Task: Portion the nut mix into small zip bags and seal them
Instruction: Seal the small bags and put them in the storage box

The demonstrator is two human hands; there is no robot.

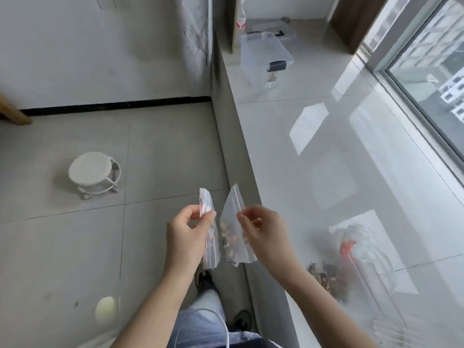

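Clear plastic everywhere here. The right hand (261,232) has its thumb and fingers pinched together on the side edge of a small bag (234,229) with nuts (228,241) sitting in its lower half. The left hand (187,234) is clamped on a stack (209,237) of what look like empty zip bags with red print. Both are held up in the air just off the edge of the ledge (326,172), close to each other but not touching.

The bit that matters: the filled bag stands roughly upright, long axis running up and slightly left, zip end on top and away from the body. I'd guess sealing is next, and the right hand is already on it, so the left would need to ditch the stack to help press the zip. Can't tell if the zip is already closed. The big nut bag (351,259) lies on the ledge to the right, near the right forearm.
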